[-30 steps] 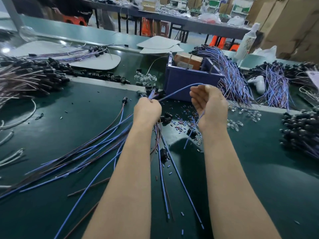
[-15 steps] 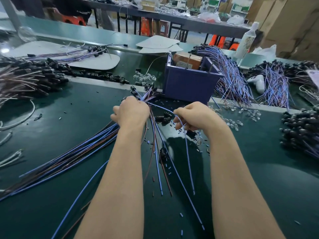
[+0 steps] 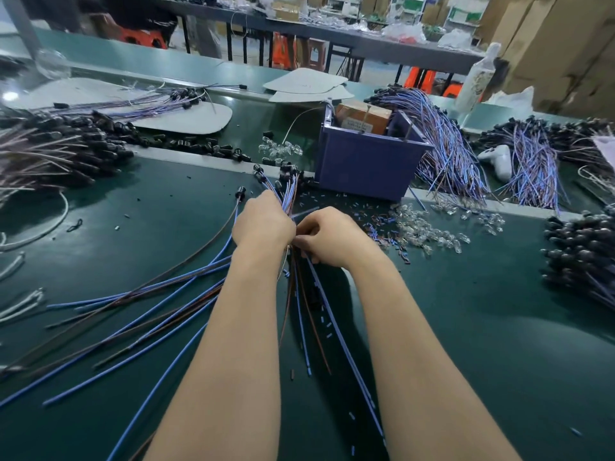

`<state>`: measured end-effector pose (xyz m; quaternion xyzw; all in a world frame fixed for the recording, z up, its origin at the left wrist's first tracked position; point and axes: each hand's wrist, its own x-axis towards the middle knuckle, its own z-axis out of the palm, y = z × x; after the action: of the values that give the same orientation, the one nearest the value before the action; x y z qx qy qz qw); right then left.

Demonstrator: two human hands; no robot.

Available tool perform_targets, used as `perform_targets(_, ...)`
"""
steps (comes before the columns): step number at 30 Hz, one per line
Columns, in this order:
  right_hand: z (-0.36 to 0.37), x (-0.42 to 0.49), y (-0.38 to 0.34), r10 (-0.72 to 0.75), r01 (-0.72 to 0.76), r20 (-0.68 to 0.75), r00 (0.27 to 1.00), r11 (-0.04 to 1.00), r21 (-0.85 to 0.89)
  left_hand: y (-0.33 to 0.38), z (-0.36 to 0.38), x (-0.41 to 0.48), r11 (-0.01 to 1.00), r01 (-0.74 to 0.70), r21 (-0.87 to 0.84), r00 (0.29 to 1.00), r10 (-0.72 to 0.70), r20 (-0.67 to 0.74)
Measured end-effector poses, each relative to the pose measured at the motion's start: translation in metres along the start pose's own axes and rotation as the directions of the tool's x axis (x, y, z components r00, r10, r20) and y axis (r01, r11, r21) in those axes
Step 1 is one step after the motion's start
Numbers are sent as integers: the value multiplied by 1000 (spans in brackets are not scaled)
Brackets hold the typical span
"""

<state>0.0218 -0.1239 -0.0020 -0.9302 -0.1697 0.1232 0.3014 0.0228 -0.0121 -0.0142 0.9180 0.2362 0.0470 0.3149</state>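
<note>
Curled tight, the left hand [image 3: 263,224] grips the wire bundle [image 3: 289,191] just below its black sockets, while the right hand [image 3: 327,237] pinches blue and brown strands in against it, both above the green mat [image 3: 499,327]. With many loose wires [image 3: 149,314] fanned out on the left, the gathering looks only partway done. Heaps of similar wires [image 3: 449,154] lie beyond the blue bin [image 3: 366,161].

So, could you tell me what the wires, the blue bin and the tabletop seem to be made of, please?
The wires: smooth blue and brown plastic sleeving, bending freely; cores unseen. The bin: probably rigid matte plastic, given thin straight walls. The tabletop: dark green mat, perhaps rubber or vinyl, with soft sheen.
</note>
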Motion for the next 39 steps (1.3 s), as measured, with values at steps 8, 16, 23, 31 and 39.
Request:
perform_targets(8,-15,-9,3,183,-183,58,981,983,1,-24,-12,14,949,35,-312,954,-125,-274)
perform_targets(16,19,2,-16,161,-183,-104,981,950,-253,-6,-4,1,992,-50,-114,960,16,-280)
perform_targets(23,0,3,-6,1,70,-458,889,988,139,3,-4,2,957,0,-291,992,-36,-118)
perform_targets(31,-50,-14,9,137,407,-599,789,613,677,6,-1,-3,905,26,-425,992,-76,-103)
perform_targets(39,-62,-38,39,60,452,-482,874,265,852,36,-1,-12,939,-162,-304,969,93,-229)
